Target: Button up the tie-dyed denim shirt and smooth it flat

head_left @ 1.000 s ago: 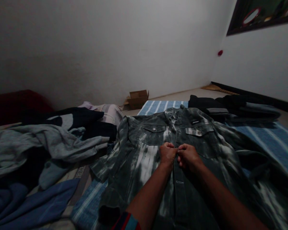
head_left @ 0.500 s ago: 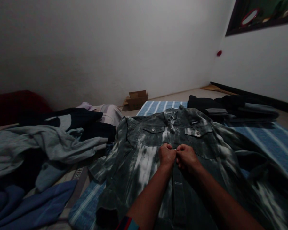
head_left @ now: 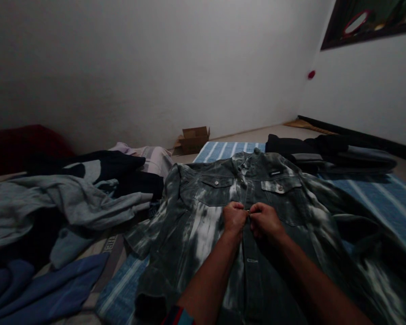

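Note:
A dark grey-green denim jacket (head_left: 206, 230) with whitish streaks lies spread out, collar away from me, with buttoned flap pockets on its chest. At its front edge, below the pockets, my left hand (head_left: 235, 219) is closed in a pinch on the placket. Close beside it, my right hand (head_left: 264, 220) pinches the other side of the same opening. A small shiny spot, perhaps a button, shows between the fingertips. Below the hands the placket with a buttonhole (head_left: 252, 260) runs toward me. My fingers hide most of what they grip.
The jacket rests on a blue striped cloth (head_left: 375, 198). Folded dark clothes (head_left: 291, 149) are stacked at the back right. Loose garments, including a grey one (head_left: 77, 198) and a blue one (head_left: 54, 289), are heaped on the left. A cardboard box (head_left: 194, 140) stands by the wall.
Both hands stay at the same place on the jacket front, with only slight finger movement. The camera view has shifted very slightly.

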Demonstrator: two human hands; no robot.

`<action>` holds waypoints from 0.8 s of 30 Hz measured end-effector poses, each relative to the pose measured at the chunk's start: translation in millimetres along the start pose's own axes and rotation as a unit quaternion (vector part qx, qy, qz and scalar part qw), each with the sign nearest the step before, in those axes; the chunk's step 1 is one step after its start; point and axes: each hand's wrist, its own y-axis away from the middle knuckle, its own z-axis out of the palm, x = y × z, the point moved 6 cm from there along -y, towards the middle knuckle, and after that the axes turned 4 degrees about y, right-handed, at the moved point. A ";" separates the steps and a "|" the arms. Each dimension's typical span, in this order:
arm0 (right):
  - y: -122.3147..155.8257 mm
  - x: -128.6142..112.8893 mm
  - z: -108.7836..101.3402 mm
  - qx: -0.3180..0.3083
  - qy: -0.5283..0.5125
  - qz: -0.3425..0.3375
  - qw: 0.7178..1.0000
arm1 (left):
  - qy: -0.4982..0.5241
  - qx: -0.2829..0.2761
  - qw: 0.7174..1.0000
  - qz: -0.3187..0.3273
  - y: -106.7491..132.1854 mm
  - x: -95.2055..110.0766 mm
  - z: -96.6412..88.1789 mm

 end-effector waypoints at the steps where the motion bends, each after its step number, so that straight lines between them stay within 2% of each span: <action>1: -0.2 -2.0 -2.4 0.010 0.019 -0.021 1.000 | 0.010 -0.004 1.000 -0.005 1.1 0.9 0.1; 3: 1.3 -10.6 -7.5 0.041 0.101 -0.094 0.990 | 0.030 -0.010 0.999 -0.016 2.7 2.2 0.5; 6: 8.0 -24.2 -8.2 0.086 0.281 -0.196 0.936 | 0.049 -0.013 0.998 -0.029 4.2 3.5 0.5; 8: 10.8 -26.4 -6.4 0.100 0.355 -0.207 0.906 | 0.061 -0.013 0.997 -0.039 4.9 3.4 0.2; 10: 11.8 -26.4 -6.0 0.108 0.376 -0.202 0.898 | 0.072 -0.017 0.996 -0.047 5.4 2.8 0.1; 12: 11.0 -26.1 -7.1 0.111 0.358 -0.198 0.906 | 0.078 -0.022 0.996 -0.048 5.6 2.7 0.2; 16: 2.8 -19.7 -11.6 0.081 0.191 -0.156 0.966 | 0.074 -0.027 0.996 -0.033 5.2 3.5 1.4; 18: -1.9 -14.6 -11.6 0.062 0.121 -0.117 0.984 | 0.074 -0.025 0.997 -0.025 5.1 3.9 2.1; 24: -5.5 -5.8 -6.7 0.021 0.023 -0.019 0.999 | 0.082 -0.033 0.996 -0.021 5.6 2.8 4.1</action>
